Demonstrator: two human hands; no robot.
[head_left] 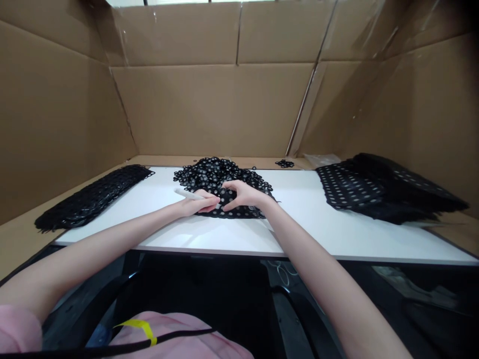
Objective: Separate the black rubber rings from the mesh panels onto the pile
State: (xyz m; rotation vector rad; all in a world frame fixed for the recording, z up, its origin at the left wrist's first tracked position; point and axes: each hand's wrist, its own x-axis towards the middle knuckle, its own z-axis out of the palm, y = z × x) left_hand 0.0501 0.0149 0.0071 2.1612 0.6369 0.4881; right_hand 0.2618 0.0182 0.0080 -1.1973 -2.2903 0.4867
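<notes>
My left hand [202,202] is closed around a white pen-like tool [183,193], its rear end pointing up to the left. The tip is at the fingers, too small to make out. Under both hands lies a black sheet with rows of round holes [243,213], flat on the white board. My right hand [241,194] rests over that sheet, thumb and fingers curved apart; I see nothing held between them. Just behind the hands, a heap of small black rings [213,172] covers the sheet's far part.
On the left lies a long stack of black perforated strips [101,194]. A pile of black dotted sheets [359,184] stands at the right. Several loose rings [285,163] sit at the back edge. Cardboard walls [213,109] enclose the white board [299,219].
</notes>
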